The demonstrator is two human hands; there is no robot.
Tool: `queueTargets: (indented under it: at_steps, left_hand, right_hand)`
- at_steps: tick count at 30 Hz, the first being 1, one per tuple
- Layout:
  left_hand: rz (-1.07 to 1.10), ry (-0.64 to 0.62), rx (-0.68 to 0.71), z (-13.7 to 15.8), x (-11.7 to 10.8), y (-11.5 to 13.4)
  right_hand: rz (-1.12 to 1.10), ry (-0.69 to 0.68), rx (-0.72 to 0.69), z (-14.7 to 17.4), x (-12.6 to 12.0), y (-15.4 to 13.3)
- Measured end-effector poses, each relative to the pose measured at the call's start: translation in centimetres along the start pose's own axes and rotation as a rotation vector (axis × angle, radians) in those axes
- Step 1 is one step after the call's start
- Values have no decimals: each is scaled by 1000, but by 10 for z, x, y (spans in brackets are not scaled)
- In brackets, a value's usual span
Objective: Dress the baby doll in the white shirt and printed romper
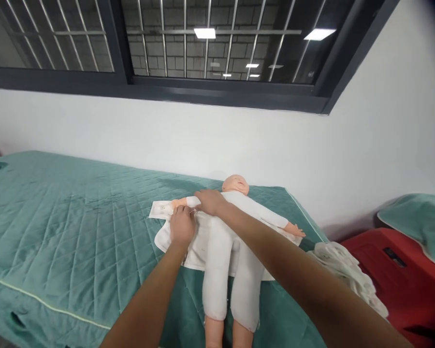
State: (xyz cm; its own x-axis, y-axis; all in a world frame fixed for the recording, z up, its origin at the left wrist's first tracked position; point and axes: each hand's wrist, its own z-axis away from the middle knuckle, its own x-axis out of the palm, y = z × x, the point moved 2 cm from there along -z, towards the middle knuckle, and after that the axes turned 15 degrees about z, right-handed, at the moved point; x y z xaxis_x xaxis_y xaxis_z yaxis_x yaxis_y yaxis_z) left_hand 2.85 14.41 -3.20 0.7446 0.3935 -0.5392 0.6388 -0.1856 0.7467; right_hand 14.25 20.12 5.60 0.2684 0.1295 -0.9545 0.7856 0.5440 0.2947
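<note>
A baby doll (219, 246) with a white cloth body lies on its back, its bald head (235, 184) toward the wall. Beneath it a white baby shirt (195, 256) is spread, one sleeve (160, 210) reaching out past the doll's hand on the left. My left hand (183, 224) is closed on the shirt's cloth just below that forearm, fingertips partly hidden. Around the doll's upper arm (193, 201) on the same side, my right hand (210, 202) is closed, fingers above and thumb below. A thin pale strand shows between my hands.
Green quilted bedding (94, 232) covers the bed, which stands against a white wall (188, 135) under a barred window (210, 48). At the right are crumpled white cloth (348, 270), a red plastic object (395, 270) and a green cushion-like piece (420, 222).
</note>
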Motion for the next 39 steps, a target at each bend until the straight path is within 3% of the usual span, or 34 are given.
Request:
queueTargets:
  at_steps: [10,24,28,34,39]
  left_hand:
    - [164,228,-79,2,-13,-7]
    - [227,360,-120,2,-17,-20]
    - [179,299,-55,6,-16,-7]
    - [16,34,186,14,-6,15]
    - [-144,44,210,15,-5,19]
  right_hand:
    - [-130,103,7,36,-6,24]
    - [-37,67,23,47,3,22]
    - [-11,56,43,45,8,18]
    - [-24,80,64,38,11,7]
    - [-62,181,69,54,-4,25]
